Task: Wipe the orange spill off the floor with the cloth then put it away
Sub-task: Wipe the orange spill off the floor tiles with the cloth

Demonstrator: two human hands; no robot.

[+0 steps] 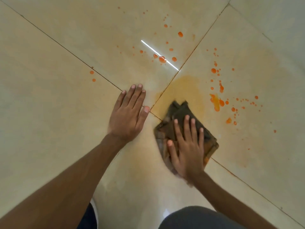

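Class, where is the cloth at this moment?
In the head view, the cloth lies on the floor right of centre, under the flat right hand, just below the pale orange smear.

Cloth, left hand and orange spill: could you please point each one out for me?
cloth (180, 110), head view, bare far corner.
left hand (127, 113), head view, back of the hand.
orange spill (162, 59), head view, big drop at the glint.

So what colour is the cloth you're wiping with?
Dark brown, with orange staining at its edges. The cloth shows best in the head view, under the right hand.
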